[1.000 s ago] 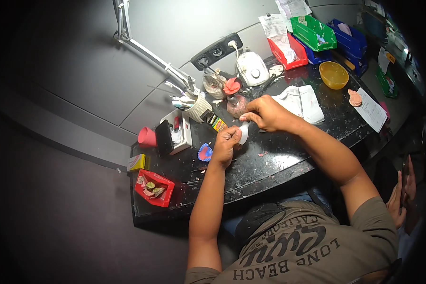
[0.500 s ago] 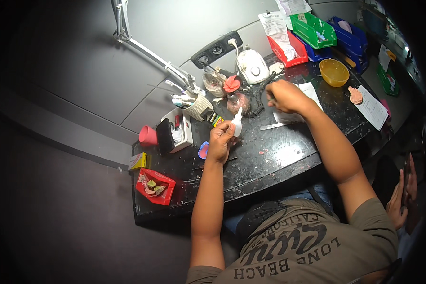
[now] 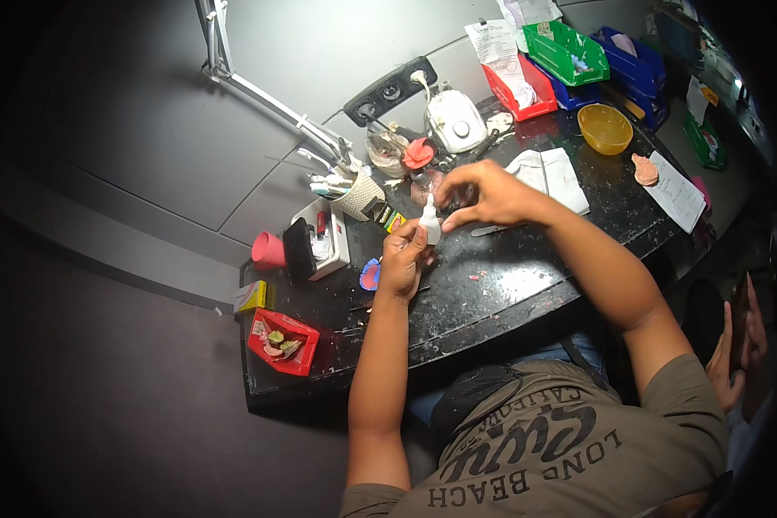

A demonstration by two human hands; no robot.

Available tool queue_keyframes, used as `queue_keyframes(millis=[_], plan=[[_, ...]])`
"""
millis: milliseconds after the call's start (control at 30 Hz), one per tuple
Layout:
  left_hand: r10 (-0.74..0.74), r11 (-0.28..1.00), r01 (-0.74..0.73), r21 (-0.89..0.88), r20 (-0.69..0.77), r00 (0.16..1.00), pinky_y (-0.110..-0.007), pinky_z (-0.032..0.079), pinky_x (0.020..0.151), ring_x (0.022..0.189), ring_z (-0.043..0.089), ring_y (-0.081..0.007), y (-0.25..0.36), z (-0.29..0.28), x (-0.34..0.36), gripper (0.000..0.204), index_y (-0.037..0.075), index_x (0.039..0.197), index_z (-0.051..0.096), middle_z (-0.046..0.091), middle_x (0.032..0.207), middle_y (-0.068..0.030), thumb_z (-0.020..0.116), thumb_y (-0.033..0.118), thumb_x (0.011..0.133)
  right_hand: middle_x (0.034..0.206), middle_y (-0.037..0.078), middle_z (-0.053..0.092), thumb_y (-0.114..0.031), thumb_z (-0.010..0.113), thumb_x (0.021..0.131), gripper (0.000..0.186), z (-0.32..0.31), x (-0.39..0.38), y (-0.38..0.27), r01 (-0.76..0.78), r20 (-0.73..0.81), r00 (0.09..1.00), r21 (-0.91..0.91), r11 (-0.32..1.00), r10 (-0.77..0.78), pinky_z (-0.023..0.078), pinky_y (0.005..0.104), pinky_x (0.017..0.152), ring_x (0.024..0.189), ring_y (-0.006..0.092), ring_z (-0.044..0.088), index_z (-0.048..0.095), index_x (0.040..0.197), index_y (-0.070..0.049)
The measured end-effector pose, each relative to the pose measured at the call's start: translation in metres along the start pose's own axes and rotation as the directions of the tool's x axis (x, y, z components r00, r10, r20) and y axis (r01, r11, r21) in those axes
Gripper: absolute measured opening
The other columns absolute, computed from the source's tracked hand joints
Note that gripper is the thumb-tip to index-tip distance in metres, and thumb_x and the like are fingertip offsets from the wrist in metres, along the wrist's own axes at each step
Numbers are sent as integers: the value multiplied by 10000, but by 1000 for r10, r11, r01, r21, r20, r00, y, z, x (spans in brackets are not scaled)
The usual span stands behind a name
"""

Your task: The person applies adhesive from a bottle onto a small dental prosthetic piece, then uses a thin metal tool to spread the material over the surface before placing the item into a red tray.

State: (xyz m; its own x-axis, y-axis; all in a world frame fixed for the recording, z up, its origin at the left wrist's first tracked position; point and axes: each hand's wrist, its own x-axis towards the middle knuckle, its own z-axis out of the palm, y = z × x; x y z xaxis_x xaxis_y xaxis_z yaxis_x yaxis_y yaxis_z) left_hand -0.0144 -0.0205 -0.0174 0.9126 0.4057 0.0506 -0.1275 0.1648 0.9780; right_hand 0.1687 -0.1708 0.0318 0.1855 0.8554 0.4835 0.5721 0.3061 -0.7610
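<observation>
In my left hand (image 3: 401,268) a small white squeeze bottle (image 3: 430,228) with a narrow nozzle stands upright, the nozzle pointing up. My right hand (image 3: 496,197) hovers just to the right of the nozzle. Its thumb and fingers are spread apart, and I see nothing between them. A blue-rimmed pink piece (image 3: 370,274) lies on the black worktop (image 3: 457,319), left of my left hand. Partly behind my right hand is a pinkish round container (image 3: 422,186). A white paper or cloth (image 3: 565,180) and a flat metal tool (image 3: 485,230) lie beyond that hand.
A white device with a dial (image 3: 456,123) and a cup of tools (image 3: 360,201) stand at the back. A yellow bowl (image 3: 605,129) and several coloured bins (image 3: 565,53) are at the far right. A red tray (image 3: 298,352) sits front left. Another person's hands (image 3: 727,354) show at right.
My right hand has moved left and a little down, from above the paper to beside the bottle nozzle, and its fingers have spread. My left hand keeps its hold on the bottle.
</observation>
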Motion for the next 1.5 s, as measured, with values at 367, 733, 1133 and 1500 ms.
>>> queue_keyframes(millis=[367, 733, 1133, 1500], plan=[[-9, 998, 11, 62, -28, 1000, -236, 386, 582, 647, 439, -57, 0, 0, -1, 197, 22, 1096, 653, 514, 764, 45, 605, 176, 984, 939, 9, 660, -69, 683, 913, 191, 22, 7, 25, -90, -65, 987, 529, 844, 146, 498, 253, 719, 828, 73, 599, 634, 1092, -22], [318, 480, -248, 842, 97, 943, -371, 446, 662, 715, 545, -281, -7, 25, -3, 155, 76, 946, 734, 524, 784, -121, 738, 171, 824, 996, 14, 663, 8, 618, 917, 322, -24, 5, 32, -191, -310, 923, 146, 971, 228, 485, 254, 775, 884, 64, 585, 630, 1236, -33], [227, 375, -336, 864, 266, 937, -432, 490, 780, 900, 611, -356, -10, 30, -4, 228, 120, 1010, 743, 581, 929, -168, 723, 270, 839, 924, 47, 645, -76, 770, 832, 376, -10, 6, 14, -247, -321, 910, 91, 965, 263, 513, 267, 759, 826, 99, 597, 629, 1168, 20], [265, 390, -339, 856, 248, 932, -408, 476, 786, 889, 594, -349, -11, 26, -11, 209, 110, 926, 735, 564, 875, -163, 752, 296, 832, 891, 3, 677, -34, 762, 820, 289, -7, 5, 21, -183, -305, 922, 194, 964, 237, 486, 229, 729, 783, 54, 594, 628, 1076, -13]])
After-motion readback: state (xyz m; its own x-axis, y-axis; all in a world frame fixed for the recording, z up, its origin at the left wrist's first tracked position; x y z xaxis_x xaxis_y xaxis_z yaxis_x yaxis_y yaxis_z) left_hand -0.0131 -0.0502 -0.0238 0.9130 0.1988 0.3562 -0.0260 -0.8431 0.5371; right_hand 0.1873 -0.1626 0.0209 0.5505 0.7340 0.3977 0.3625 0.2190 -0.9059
